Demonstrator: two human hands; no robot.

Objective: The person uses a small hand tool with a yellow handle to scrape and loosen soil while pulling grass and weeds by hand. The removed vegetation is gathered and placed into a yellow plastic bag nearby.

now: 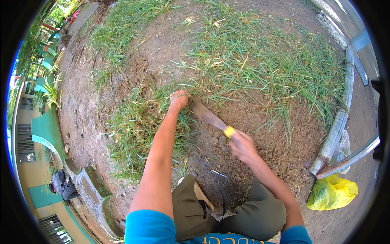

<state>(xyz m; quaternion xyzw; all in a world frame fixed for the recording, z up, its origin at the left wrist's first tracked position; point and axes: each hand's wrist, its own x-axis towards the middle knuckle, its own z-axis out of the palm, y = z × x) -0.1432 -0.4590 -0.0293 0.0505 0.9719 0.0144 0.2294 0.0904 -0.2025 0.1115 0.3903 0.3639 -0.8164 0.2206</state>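
My left hand [179, 99] is closed around a tuft of grass [170, 88] at the edge of a grassy clump. My right hand [243, 146] grips the handle of a machete-like blade [210, 116], which has a yellow band [229, 132] where blade and handle meet. The blade is blurred, and its far end lies low by the grass roots, just right of my left hand. Whether the tip touches the soil cannot be told. Bare brown soil [274, 152] spreads under and right of the blade, with a few stones [223, 140] near my right hand.
A wide grass patch [268, 61] stretches ahead, another clump [137, 137] at left. Metal pipes [330, 140] edge the ground at right, beside a yellow plastic bag [332, 193]. A thin white stick [218, 173] lies before my knees. Far left, a person [63, 184] is near a low concrete border [88, 192].
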